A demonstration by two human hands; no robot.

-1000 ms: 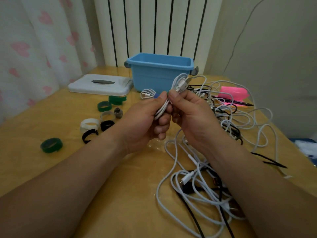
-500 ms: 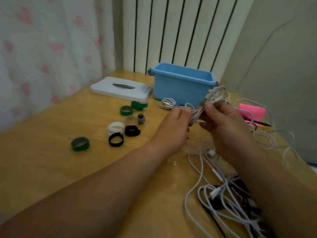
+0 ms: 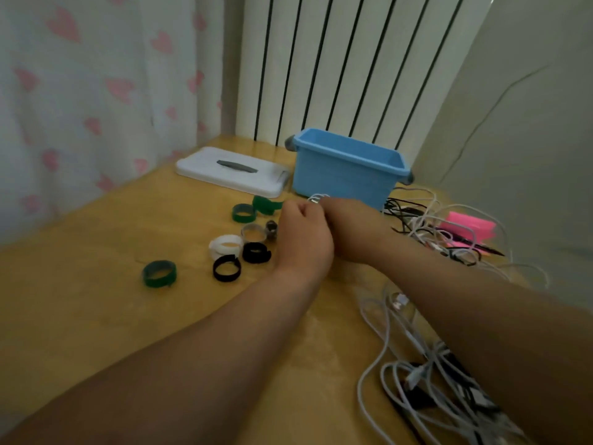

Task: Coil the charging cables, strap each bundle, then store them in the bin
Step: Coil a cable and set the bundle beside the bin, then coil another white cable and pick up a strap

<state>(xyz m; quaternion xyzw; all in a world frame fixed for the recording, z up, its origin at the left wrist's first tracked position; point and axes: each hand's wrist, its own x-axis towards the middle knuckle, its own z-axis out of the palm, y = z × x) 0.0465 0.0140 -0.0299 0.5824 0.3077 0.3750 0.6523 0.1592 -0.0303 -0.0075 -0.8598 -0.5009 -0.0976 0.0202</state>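
We are holding both hands together at the centre of the frame, just in front of the blue bin (image 3: 345, 175). The left hand (image 3: 303, 239) is curling into a closed fist, knuckles facing the camera. The right hand (image 3: 348, 226) is pressing against it from the right, fingers folded inward. A small loop of white cable (image 3: 317, 198) is showing at the top where the two hands are meeting; both grips are closing on this coiled cable, though most of the bundle is hidden inside the hands.

The bin is sitting open at the upper centre of the desk (image 3: 96, 284), against the radiator. Its white lid (image 3: 231, 171) is lying flat to the left of it.

Left of the hands, the straps are lying loose on the desk: two green straps (image 3: 244, 212) near the lid, a clear one, a white strap (image 3: 225, 246), two black straps (image 3: 226, 268), and one more green strap (image 3: 159, 273) farther left.

Loose cables (image 3: 426, 220), white and black, are trailing across the right of the frame. A further tangle (image 3: 401, 374) is lying at the lower right, partly under the right forearm. A pink object (image 3: 470, 224) is resting beyond the cables at the right edge.
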